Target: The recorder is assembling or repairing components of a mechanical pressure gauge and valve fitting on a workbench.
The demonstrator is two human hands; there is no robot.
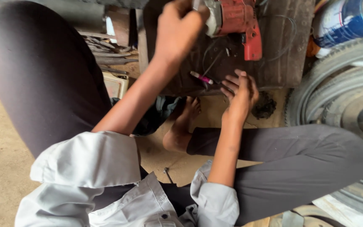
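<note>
Hands first: our left hand (pixel 177 29) is clenched round the grey front end of a red power drill (pixel 236 21), up at the far edge of a dark wooden board (pixel 282 63). Our right hand (pixel 241 90) lies loose at the board's near edge, fingers (pixel 232 84) spread and touching a small pink-handled tool (pixel 201 77); it presses on the tool rather than gripping it, as far as we can tell.

Drill lies on its side w/ long axis running roughly left-right across the board; grey nose points left into our left palm, red pistol grip hangs down toward us. Its far part is cut off by the frame top, so we can't tell how the rear end sits. Pink-handled tool lies nearly level too, tilted a bit, handle to the left, dark tip to the right under our right fingers. Thin dark wires (pixel 286 38) loop over the board beside the drill.

Board is worn, stained, set low in front of us. We sit on a sandy dirt floor (pixel 1 159), legs folded, bare foot (pixel 181 126) just under the board's near edge. Rt of the board: stacked tyres (pixel 337 92), a blue-and-white tin (pixel 345 21) behind them. Left of the board: metal scraps (pixel 110 52) and a pale box (pixel 115 84).
</note>
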